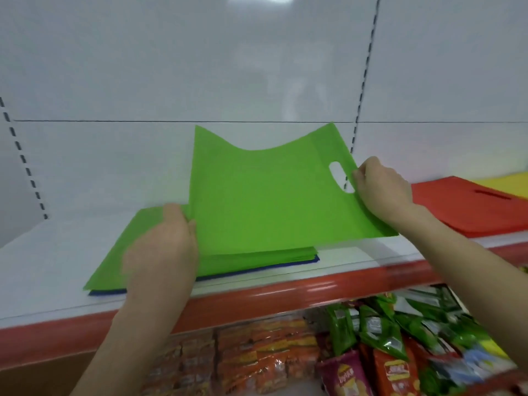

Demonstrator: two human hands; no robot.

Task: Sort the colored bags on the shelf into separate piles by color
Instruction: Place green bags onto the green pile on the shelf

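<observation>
1. White shop shelf with a red front rail: it carries all the piles. Loose snack packets lie in the bay below, at 5 o'clock of the view.
2. Lifted bright-green non-woven bag: it is held up off the shelf at the centre, tilted back towards the wall with its top edge sagging between the two hands.
3. Flat stack of green bags: it lies on the shelf directly under the raised bag, towards 7 o'clock of it.
4. Red non-woven pile: it lies at 3 o'clock of the green stack, well apart. A yellow pile shows just beyond it at 2 o'clock, cut off by the frame.
5. Left hand: the fingers are curled round the raised bag's left edge. It is blurred, so we cannot read the finer grip.
6. Right hand: thumb and fingers pinch the bag's right-hand edge.
7. Dark-blue bag: only a thin edge shows, at the very bottom of the green stack.
8. Step, as we judge it: green is being squared onto its own pile.
9. Next move, as we judge it: lower the bag flat with its corners matched to the stack. After that, the blue bag underneath needs drawing out to its own spot.
</observation>
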